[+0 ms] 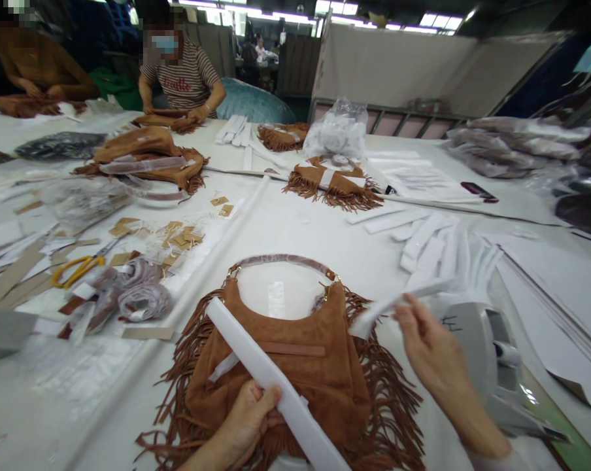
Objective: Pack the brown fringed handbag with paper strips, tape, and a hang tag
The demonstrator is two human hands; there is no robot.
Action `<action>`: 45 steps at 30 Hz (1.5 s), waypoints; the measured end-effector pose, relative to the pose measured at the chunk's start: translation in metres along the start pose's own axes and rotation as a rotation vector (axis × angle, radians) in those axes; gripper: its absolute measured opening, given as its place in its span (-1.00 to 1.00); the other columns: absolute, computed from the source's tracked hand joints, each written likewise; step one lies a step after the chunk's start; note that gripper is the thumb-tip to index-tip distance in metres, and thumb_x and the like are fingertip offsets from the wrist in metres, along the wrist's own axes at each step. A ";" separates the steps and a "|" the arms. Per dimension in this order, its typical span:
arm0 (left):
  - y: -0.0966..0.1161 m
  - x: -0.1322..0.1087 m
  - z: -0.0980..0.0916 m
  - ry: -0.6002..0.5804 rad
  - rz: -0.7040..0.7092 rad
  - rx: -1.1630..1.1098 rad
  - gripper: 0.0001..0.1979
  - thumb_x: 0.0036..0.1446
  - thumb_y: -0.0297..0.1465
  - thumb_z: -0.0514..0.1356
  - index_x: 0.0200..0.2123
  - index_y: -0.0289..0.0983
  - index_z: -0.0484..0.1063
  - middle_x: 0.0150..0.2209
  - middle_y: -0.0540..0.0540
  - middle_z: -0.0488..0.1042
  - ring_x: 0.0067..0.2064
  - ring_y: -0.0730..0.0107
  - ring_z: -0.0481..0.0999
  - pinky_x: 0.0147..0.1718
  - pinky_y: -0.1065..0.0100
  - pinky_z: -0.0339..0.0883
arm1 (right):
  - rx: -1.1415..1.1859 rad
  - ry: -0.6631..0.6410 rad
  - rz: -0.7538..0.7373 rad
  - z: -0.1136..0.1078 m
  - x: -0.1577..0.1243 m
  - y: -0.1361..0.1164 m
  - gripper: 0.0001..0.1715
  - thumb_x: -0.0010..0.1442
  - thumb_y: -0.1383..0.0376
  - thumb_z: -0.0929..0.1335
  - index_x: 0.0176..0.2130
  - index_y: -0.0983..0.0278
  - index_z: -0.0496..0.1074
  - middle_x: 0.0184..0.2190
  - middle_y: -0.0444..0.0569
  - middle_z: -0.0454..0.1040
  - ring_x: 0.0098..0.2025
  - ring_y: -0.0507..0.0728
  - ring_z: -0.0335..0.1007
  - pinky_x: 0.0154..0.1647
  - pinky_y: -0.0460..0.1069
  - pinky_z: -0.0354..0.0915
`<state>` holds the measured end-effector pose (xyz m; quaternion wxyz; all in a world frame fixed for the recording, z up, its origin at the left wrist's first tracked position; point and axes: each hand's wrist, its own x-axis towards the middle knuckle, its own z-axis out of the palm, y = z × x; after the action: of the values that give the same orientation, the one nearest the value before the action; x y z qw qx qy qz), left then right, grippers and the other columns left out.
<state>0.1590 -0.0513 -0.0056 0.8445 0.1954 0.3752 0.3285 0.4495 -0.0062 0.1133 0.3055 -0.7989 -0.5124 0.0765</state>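
Observation:
A brown suede handbag (280, 333) with long fringe down both sides lies in front of me, its plastic-wrapped handle (286, 258) arched away from me. My left hand (253, 415) is closed around a long white foam strip (251, 347) that slants across the bag's front. To the right of the bag, my right hand (425, 333) pinches a thinner white strip (371, 317), one end of which reaches the fringe. Just beside that hand stands a grey tape dispenser (486, 353), partly hidden by my wrist and forearm.
More white strips (433, 242) are spread beyond my right hand. Yellow-handled scissors (80, 269), plastic-wrapped rolls (143, 301) and tan tags (185, 237) lie on the left. Farther back are other fringed bags (332, 180). Two people (185, 78) work across the table.

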 end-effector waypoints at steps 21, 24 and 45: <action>-0.007 0.006 0.002 0.017 -0.004 -0.047 -0.49 -0.13 -0.06 0.40 -0.31 -0.36 0.41 -0.25 -0.34 0.57 -0.16 -0.04 0.57 -0.05 -0.01 0.38 | -0.208 -0.242 -0.412 0.055 -0.061 0.042 -0.50 0.25 0.30 0.17 0.16 0.34 0.23 -0.06 0.15 0.47 -0.09 0.22 0.44 -0.09 0.12 0.42; -0.009 0.007 0.003 0.030 -0.030 -0.069 -0.48 -0.17 -0.05 0.42 -0.33 -0.36 0.42 -0.28 -0.36 0.57 -0.17 -0.07 0.57 -0.05 -0.03 0.37 | -0.344 -0.027 -0.283 0.023 -0.027 0.046 -0.50 0.30 0.18 0.13 0.14 0.35 0.27 -0.07 0.22 0.46 -0.15 0.30 0.45 -0.16 0.19 0.41; 0.006 0.004 0.009 0.065 -0.029 -0.008 -0.32 -0.10 0.07 0.33 -0.05 -0.28 0.31 -0.30 -0.21 0.55 -0.27 0.19 0.59 -0.20 0.21 0.41 | 0.350 -0.742 -0.137 0.047 -0.049 -0.047 -0.66 0.24 0.12 0.26 -0.21 0.25 0.51 -0.29 -0.04 0.53 -0.23 0.17 0.42 -0.19 -0.02 0.25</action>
<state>0.1653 -0.0448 0.0017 0.8373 0.1756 0.4039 0.3240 0.3703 -0.0158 0.0927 0.2356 -0.6173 -0.6190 0.4246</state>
